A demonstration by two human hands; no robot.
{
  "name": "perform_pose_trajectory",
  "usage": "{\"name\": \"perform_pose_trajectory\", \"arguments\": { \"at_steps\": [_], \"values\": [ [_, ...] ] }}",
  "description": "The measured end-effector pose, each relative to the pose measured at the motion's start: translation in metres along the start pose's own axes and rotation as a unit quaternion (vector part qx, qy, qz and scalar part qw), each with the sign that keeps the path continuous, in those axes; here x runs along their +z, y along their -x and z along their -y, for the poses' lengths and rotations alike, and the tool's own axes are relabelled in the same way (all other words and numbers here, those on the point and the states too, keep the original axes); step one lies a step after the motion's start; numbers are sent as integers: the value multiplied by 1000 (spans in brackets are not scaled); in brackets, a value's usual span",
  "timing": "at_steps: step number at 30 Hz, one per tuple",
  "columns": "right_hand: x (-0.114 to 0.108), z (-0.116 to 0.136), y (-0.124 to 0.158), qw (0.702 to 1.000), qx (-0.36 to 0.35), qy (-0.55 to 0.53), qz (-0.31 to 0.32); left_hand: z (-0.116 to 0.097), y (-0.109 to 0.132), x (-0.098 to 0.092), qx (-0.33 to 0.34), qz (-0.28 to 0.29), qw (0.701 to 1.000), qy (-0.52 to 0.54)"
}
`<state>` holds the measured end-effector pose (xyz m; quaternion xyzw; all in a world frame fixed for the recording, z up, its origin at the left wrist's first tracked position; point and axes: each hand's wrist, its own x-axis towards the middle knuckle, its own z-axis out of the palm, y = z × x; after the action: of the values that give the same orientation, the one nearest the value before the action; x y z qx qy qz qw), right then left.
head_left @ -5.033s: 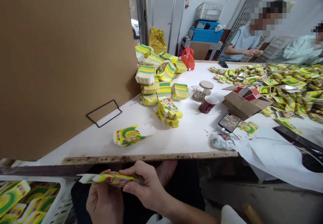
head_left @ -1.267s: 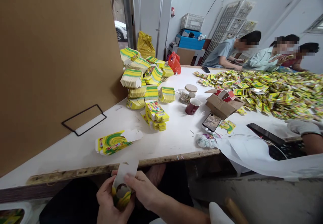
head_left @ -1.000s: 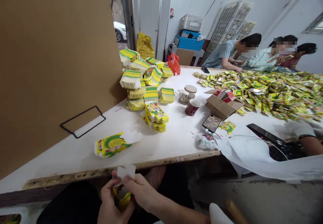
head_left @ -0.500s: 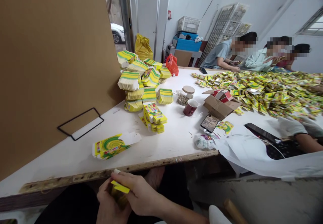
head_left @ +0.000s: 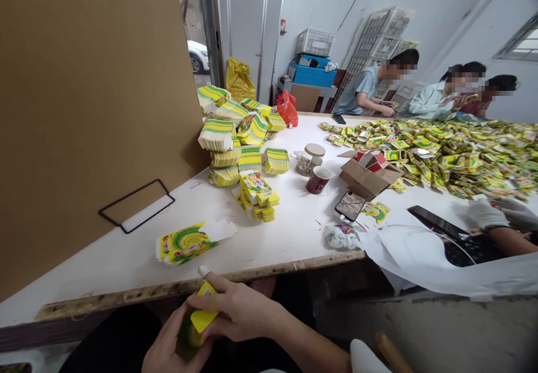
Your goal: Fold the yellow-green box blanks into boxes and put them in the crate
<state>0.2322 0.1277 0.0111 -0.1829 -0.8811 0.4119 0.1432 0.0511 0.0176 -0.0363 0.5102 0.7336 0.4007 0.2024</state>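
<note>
Both my hands are below the table's front edge, closed on one small yellow-and-green carton (head_left: 200, 319). My left hand (head_left: 174, 346) cups it from underneath. My right hand (head_left: 237, 311) lies over its top, fingers pressing a yellow flap. On the white table (head_left: 294, 227) just beyond lies a flat stack of the same cartons (head_left: 188, 241) with a white tab sticking out.
A tall brown cardboard sheet (head_left: 92, 98) stands at the left. Bundled carton stacks (head_left: 239, 137), a jar (head_left: 309, 159), a maroon mug (head_left: 318, 180), a phone (head_left: 349, 205) and an open cardboard box (head_left: 367, 174) sit mid-table. Heaped yellow packets (head_left: 454, 151) cover the right, where other people and a gloved hand (head_left: 483, 215) work.
The carton's white tab, upright a second ago, has been folded down under my right fingers. My hands have turned the carton. The gloved hand at the right has shifted slightly.
</note>
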Motion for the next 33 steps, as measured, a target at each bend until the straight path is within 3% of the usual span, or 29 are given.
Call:
{"name": "perform_pose_trajectory", "arguments": {
  "at_steps": [7, 12, 21, 26, 33],
  "values": [
    [-17, -9, -10, 997, -34, 25, 61, 4, -7, -8, 4, 55, 998, 31],
    [-16, -5, -8, 998, -48, 17, 47, 12, -9, -9, 26, 69, 997, 13],
    [-3, -4, -2, 1000, 3, 5, -3, -13, 0, -4, -30, 21, 998, 54],
    [-2, -10, -2, 999, -4, 4, -33, 2, -4, -5, -20, 14, 1000, 13],
    [-9, -17, -2, 999, -37, -25, -5, 12, -5, -14, 26, -3, 1000, -12]
  ]
}}
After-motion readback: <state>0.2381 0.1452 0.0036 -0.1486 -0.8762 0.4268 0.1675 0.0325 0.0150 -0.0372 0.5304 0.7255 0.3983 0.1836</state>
